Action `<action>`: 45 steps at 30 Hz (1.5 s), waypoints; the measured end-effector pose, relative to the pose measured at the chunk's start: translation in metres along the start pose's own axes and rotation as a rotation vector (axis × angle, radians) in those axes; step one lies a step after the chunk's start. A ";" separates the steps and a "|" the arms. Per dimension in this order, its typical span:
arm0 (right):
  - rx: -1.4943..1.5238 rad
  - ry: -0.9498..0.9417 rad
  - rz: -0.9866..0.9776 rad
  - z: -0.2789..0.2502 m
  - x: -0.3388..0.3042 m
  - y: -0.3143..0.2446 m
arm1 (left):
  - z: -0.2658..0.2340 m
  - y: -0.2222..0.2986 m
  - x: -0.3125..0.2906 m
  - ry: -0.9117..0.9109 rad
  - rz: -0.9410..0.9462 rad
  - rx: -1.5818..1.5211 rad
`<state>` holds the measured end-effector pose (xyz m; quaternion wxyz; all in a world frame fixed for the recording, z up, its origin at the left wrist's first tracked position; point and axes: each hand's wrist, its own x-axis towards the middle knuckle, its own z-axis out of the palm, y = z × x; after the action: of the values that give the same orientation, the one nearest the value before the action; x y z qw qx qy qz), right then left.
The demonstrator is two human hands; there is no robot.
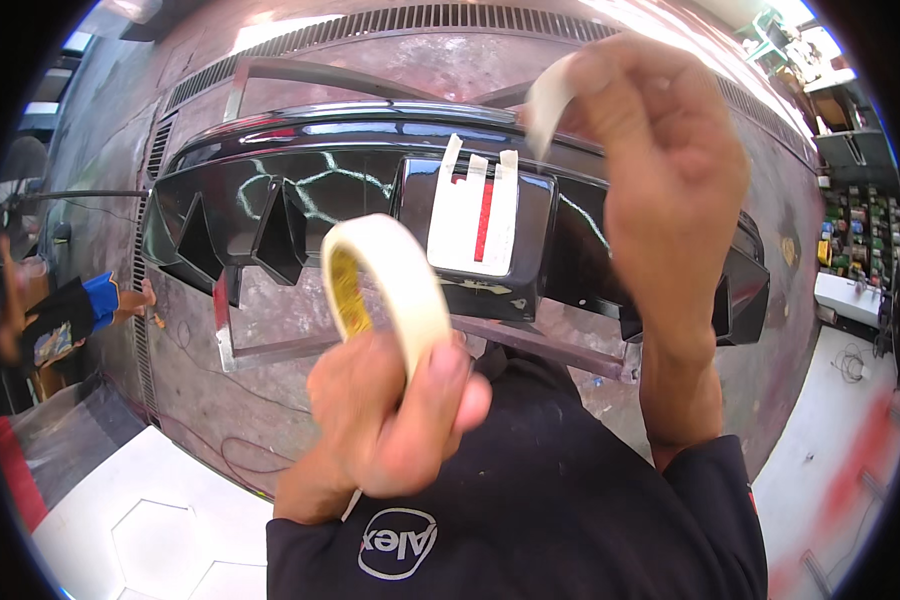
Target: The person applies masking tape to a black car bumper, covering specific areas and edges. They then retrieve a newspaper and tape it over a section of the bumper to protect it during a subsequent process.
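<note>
My left hand (395, 415) grips a roll of cream masking tape (410, 285), its yellowish inner core showing. Raised at the right, my right hand (670, 150) pinches a short strip of tape (550, 105) that hangs from the fingertips, slightly blurred. Beyond both hands lies a glossy black car bumper diffuser (360, 190) with upright fins. On its middle part sits a white card or stencil (460, 225) with a red stripe down it. Several tape strips (478, 170) run up from the card onto the black surface.
A metal frame (280, 350) stands under the bumper part on the stained floor (200, 370). A drain grate (390, 20) curves along the back. Another person (75, 315) is at the far left. Shelves with bottles and cans (860, 235) line the right side.
</note>
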<state>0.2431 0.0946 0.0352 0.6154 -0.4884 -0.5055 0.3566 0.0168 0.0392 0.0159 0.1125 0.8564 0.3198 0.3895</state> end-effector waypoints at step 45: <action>-0.457 -0.478 0.329 -0.003 -0.020 0.067 | 0.047 -0.037 0.017 -0.419 -0.170 0.163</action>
<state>0.2449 0.0929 -0.0343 0.2894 -0.5909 -0.6162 0.4330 0.0427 0.0807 -0.0219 0.1393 0.8947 0.3910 0.1652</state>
